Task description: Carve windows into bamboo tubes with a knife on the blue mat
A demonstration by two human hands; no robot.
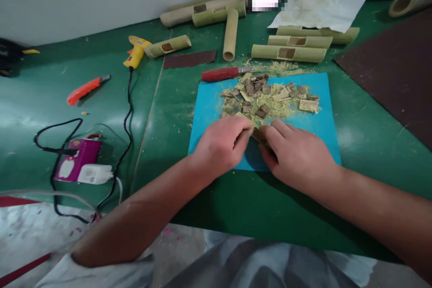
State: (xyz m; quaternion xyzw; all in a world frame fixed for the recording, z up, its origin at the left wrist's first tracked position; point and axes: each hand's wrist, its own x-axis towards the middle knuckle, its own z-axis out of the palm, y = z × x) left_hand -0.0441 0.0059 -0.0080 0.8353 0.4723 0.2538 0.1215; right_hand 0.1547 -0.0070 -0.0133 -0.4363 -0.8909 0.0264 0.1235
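My left hand (222, 141) and my right hand (299, 150) are close together above a blue sheet (207, 105). Both are closed on a small strip of bamboo (259, 137), most of it hidden by the fingers. Just beyond them, a heap of cut bamboo chips (263, 110) and pale shavings (276, 105) covers the sheet's far half. A red-handled carving knife (221, 74) lies along the sheet's far left edge, its blade pointing right.
Bamboo tubes with cut windows lie behind, such as one tube (288, 53). A yellow glue gun (137, 51), an orange box cutter (86, 91) and a purple power strip (81, 157) with cords are on the left. Brown sandpaper (394, 67) lies right on the green table (236, 207).
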